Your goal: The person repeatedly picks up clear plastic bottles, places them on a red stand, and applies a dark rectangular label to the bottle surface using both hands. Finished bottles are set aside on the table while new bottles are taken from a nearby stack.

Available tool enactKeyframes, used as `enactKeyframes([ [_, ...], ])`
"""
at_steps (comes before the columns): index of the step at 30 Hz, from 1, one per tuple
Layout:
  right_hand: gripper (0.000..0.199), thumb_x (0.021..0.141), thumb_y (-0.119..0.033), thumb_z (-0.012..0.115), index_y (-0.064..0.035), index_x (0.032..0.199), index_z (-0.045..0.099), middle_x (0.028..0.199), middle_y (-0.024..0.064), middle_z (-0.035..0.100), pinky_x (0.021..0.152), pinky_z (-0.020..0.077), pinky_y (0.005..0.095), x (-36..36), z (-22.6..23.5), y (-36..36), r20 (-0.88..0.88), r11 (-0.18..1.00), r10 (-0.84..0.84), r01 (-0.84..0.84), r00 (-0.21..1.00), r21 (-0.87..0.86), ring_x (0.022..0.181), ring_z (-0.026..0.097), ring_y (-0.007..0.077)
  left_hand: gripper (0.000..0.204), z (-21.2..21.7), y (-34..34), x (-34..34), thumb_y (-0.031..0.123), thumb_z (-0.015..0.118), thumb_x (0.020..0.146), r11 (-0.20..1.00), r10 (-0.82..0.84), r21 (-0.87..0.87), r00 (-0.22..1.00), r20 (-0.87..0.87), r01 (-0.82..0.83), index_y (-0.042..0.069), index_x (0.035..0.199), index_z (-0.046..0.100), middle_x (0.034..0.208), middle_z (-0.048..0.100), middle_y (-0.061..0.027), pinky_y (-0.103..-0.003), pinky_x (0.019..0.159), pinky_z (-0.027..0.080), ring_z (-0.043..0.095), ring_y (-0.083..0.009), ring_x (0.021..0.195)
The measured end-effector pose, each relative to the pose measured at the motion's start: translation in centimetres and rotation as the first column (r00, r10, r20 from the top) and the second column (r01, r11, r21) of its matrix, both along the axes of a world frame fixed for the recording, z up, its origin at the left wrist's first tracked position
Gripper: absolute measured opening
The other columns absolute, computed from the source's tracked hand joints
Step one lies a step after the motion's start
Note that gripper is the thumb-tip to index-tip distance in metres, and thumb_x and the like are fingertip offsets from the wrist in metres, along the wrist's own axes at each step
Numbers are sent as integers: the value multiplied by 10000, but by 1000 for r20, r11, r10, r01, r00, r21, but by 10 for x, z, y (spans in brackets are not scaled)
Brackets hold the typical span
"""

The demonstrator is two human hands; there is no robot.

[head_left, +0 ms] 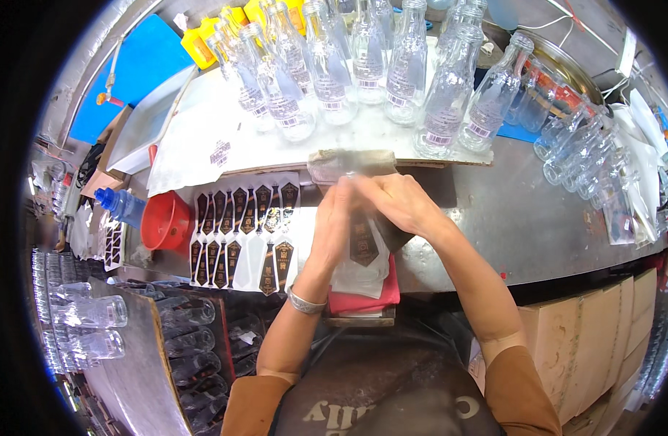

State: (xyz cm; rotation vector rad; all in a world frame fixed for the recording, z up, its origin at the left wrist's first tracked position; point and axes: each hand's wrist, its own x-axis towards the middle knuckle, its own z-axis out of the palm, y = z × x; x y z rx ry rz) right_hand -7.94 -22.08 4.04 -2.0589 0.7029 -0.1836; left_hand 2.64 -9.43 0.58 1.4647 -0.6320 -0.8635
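Note:
A clear glass bottle [364, 273] lies in front of me with its base toward my body, a dark label with gold marks [364, 242] on its upper side. Its base end rests over a red cloth [363, 296]. My left hand [335, 216] is along the bottle's left side, and my right hand [405, 205] reaches over its neck from the right. The fingertips of both hands meet there, smeared by motion, so their grip is unclear. To the left lies a backing sheet [250, 265] with two rows of dark labels and a bare gap in the lower row.
Several clear bottles [332, 76] stand on a white-covered board [181, 156] at the back. A folded beige cloth [322, 166] lies at its front edge. A red cup [167, 221] is at left, more bottles [581, 156] at right. Cardboard boxes [581, 341] stand at lower right.

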Motion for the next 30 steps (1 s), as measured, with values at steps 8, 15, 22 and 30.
enactKeyframes([
  [8,648,1005,-600,437,-58,806,730,760,60,730,774,497,345,-5,1,-6,111,958,77,-105,991,266,784,668,212,571,-15,-4,2,518,354,1092,992,-23,-127,983,-181,0,26,1032,637,873,639,-25,-262,715,491,588,-102,770],
  [15,602,1061,-497,449,21,982,744,842,77,696,838,482,313,-16,-3,-5,80,967,-10,-11,997,254,829,588,141,743,-15,7,7,601,306,1069,1000,15,-6,967,-255,-17,-51,1375,486,1294,608,-144,-308,933,485,604,-185,1124],
  [22,243,916,-97,621,23,1122,668,998,104,701,856,519,312,-14,43,-5,470,994,-87,47,878,96,945,652,155,767,10,39,11,582,332,1065,999,47,-7,972,-231,-50,-70,1461,410,1424,551,-210,-426,1066,451,562,-292,1293],
  [30,300,831,-25,623,14,1126,666,992,165,717,823,533,363,12,51,-11,401,918,176,-3,899,-396,869,687,277,692,5,59,6,529,401,1063,995,96,-12,976,-196,-100,-65,1412,463,1364,589,-207,-419,1006,495,590,-287,1241],
])
